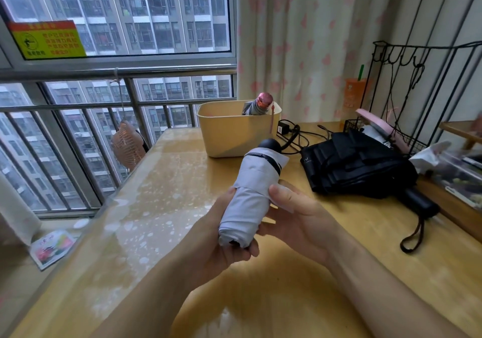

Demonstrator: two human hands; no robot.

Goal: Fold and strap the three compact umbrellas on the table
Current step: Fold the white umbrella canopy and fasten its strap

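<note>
Grey umbrella (251,194), rolled, held above table (169,207): left hand (216,246) grips its lower end, right hand (297,215) clasps its middle, thumb on top. Behind, pink umbrella (257,105) stands in bin (229,134). Right: black umbrella (357,165) lies loosely bunched on table.

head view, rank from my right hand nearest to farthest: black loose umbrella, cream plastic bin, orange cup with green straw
1. black loose umbrella, on the table right of the right hand
2. cream plastic bin, ahead and left
3. orange cup with green straw, far back by the curtain
</note>
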